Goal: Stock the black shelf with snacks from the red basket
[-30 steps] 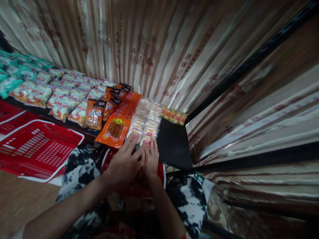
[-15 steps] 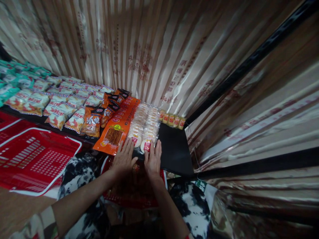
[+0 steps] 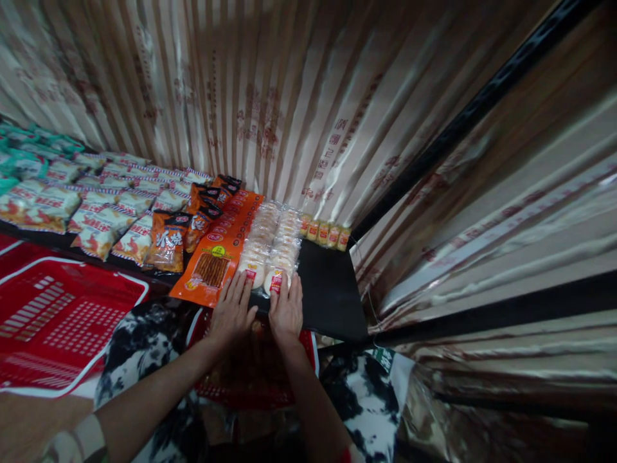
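Note:
Two rows of clear-wrapped round white crackers [image 3: 270,247] lie on a black shelf [image 3: 328,289], their red labels towards me. My left hand [image 3: 234,308] rests with fingers outstretched at the near end of the left row, beside the lower corner of a large orange snack bag [image 3: 212,263]. My right hand [image 3: 288,312] lies with straight fingers against the near end of the right row. Neither hand grips anything. The fingertips touch the wrappers or lie right at them.
Small orange-and-black packets [image 3: 167,241] and white snack packets [image 3: 103,225] cover the shelf to the left, with teal packets [image 3: 24,164] beyond. Small yellow packets [image 3: 324,233] sit at the back right. Red baskets [image 3: 72,321] stand below. A black post [image 3: 463,135] slants at right.
The whole view has shifted slightly, so everything appears a little further left. Both hands stay at the near ends of the cracker rows.

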`<action>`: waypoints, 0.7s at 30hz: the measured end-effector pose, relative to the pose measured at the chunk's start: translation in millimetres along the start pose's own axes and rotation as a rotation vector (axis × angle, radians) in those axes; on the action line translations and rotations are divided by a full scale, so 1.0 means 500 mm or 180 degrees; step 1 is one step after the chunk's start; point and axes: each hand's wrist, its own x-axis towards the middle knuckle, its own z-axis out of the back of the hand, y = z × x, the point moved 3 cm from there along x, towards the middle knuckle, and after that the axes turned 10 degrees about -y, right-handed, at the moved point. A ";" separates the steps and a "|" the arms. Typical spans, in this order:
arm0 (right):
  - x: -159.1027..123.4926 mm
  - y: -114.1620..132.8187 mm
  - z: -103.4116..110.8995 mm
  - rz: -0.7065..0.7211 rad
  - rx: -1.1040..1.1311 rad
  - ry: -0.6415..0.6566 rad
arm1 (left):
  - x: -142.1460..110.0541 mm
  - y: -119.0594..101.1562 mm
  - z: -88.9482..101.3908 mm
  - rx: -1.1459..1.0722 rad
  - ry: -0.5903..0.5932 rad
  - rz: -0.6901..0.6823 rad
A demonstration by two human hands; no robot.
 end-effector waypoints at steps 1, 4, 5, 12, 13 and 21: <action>0.000 -0.001 0.002 0.0017 0.0030 -0.0026 | -0.002 0.001 0.002 -0.0015 -0.0033 -0.0008; -0.001 -0.004 0.008 0.0016 0.0080 -0.0055 | -0.008 0.002 0.011 -0.0060 -0.0107 -0.0055; -0.002 -0.003 0.011 0.0012 0.0086 -0.0048 | -0.010 0.002 0.015 -0.0080 -0.0119 -0.0074; -0.047 0.010 0.040 0.0068 0.0362 0.0024 | -0.048 -0.004 0.041 -0.0589 -0.0059 -0.0674; -0.063 0.011 0.046 0.0061 0.0426 0.0008 | -0.057 -0.008 0.042 -0.0724 0.0008 -0.0826; -0.187 0.025 0.086 -0.0155 0.0804 -0.0259 | -0.148 -0.018 -0.012 -0.1150 0.1818 -0.0961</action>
